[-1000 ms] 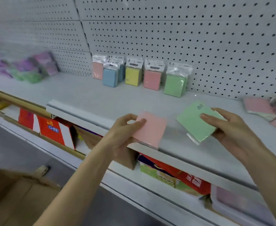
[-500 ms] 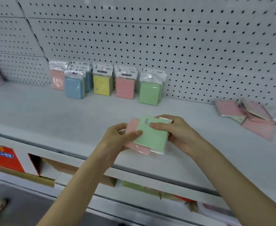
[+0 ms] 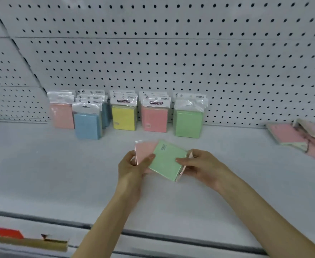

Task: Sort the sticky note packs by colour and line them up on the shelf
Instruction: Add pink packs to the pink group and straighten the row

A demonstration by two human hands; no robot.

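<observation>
Here, left hand and right hand both pinching a green pack stacked over a pink pack, above the shelf, sorted row behind.

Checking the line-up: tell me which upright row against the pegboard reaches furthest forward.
The blue row, second from the left. Its front pack stands nearer the shelf edge than the pink, yellow and green fronts beside it.
</observation>
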